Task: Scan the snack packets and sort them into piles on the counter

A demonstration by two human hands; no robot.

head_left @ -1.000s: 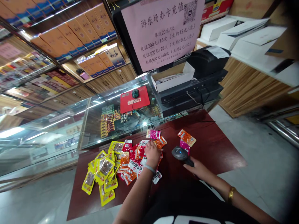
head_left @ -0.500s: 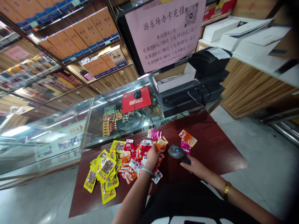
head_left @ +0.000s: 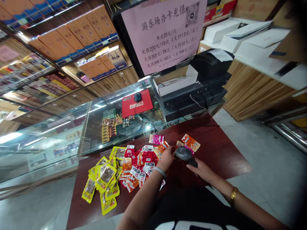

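Note:
My right hand point(head_left: 200, 170) is wrapped round the handle of a dark grey barcode scanner point(head_left: 183, 153) above the table. Close beside the scanner's head, my left hand point(head_left: 167, 157) pinches an orange snack packet point(head_left: 179, 143), which the scanner partly hides. To the left of that hand lies a heap of red, white and orange snack packets point(head_left: 146, 156). Yellow packets with clear windows point(head_left: 106, 174) are piled farther left. Beyond the scanner rest an orange packet point(head_left: 191, 142) and a pink one partly under it. Another pink packet point(head_left: 156, 139) lies near the table's far edge.
The dark red tabletop point(head_left: 223, 156) adjoins a glass display case point(head_left: 96, 127). On the glass are a red mat point(head_left: 146, 99) and a computer mouse point(head_left: 137, 97). A white open box point(head_left: 176, 81) stands behind, near a monitor covered by a pink sign point(head_left: 165, 38).
My left hand has moved right from the heap to the scanner, bringing an orange packet with it. The scanner stays in my right hand. The view has shifted slightly.

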